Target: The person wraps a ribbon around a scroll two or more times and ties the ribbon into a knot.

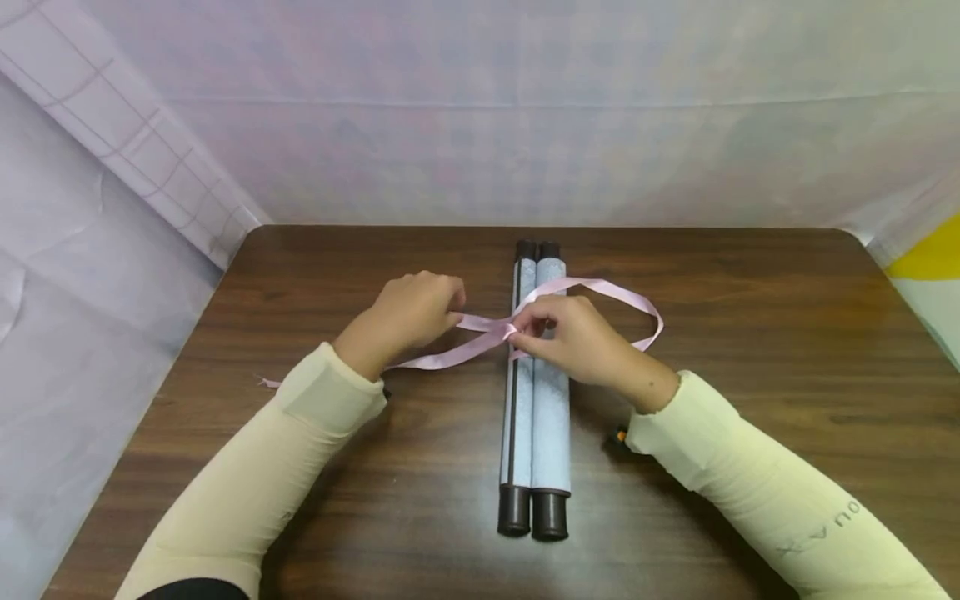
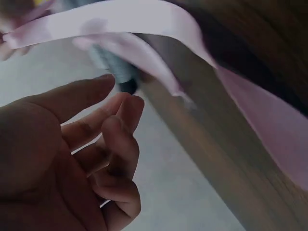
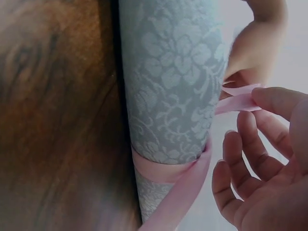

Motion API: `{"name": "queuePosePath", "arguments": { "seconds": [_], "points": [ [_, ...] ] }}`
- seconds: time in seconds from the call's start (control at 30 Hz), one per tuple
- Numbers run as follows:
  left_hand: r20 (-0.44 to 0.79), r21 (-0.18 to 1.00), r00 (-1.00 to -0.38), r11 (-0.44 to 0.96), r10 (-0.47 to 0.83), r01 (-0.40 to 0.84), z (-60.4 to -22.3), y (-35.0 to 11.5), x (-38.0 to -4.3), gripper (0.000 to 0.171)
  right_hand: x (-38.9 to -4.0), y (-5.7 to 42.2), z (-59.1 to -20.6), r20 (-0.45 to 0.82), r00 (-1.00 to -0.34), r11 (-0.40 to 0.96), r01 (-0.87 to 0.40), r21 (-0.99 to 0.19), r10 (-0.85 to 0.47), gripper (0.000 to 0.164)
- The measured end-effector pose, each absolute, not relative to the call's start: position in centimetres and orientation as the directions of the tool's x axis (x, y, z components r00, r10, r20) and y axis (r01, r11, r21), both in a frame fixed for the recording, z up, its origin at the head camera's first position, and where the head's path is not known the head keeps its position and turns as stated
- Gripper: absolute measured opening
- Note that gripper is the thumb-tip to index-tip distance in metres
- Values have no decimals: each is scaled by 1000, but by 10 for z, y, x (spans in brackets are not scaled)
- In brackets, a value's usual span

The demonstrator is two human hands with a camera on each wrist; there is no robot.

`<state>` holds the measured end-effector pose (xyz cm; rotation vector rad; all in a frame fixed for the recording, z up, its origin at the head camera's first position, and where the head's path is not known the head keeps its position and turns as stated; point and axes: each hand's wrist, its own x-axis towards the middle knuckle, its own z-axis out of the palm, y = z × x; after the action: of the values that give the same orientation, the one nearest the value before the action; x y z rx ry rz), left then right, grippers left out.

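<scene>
A rolled hanging scroll (image 1: 551, 425), in two parallel rolls with dark end knobs, lies lengthwise on the table. Its pale blue-grey floral backing (image 3: 173, 72) fills much of the right wrist view. A pink satin ribbon (image 1: 615, 290) wraps round it, with a loop out to the right and tails to the left. Above the scroll, my right hand (image 1: 581, 342) pinches the ribbon (image 3: 236, 103) between thumb and index finger. Left of the scroll hovers my left hand (image 1: 416, 308), its fingers loosely bent. In the left wrist view, the ribbon (image 2: 115, 19) passes beyond its fingertips, with no ribbon between them.
The brown wooden table (image 1: 750, 317) reaches back to a pale curtain (image 1: 480, 108). A frayed ribbon end (image 1: 267, 382) shows beside the left sleeve. Something yellow (image 1: 930, 250) hangs past the right edge.
</scene>
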<state>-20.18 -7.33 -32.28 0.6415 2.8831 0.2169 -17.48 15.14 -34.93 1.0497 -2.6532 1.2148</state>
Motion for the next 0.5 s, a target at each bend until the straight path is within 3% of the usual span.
{"name": "queuePosePath", "arguments": {
  "seconds": [0.2,0.5],
  "points": [
    [-250,112,-864,899,437,422,-331,-73,-212,23,-174,155,-349,295,-745,465,-623,-629,-599,4],
    [-276,85,-858,900,433,427,-339,-72,-217,16,-173,159,-346,299,-730,482,-648,-590,-615,3]
  ]
}}
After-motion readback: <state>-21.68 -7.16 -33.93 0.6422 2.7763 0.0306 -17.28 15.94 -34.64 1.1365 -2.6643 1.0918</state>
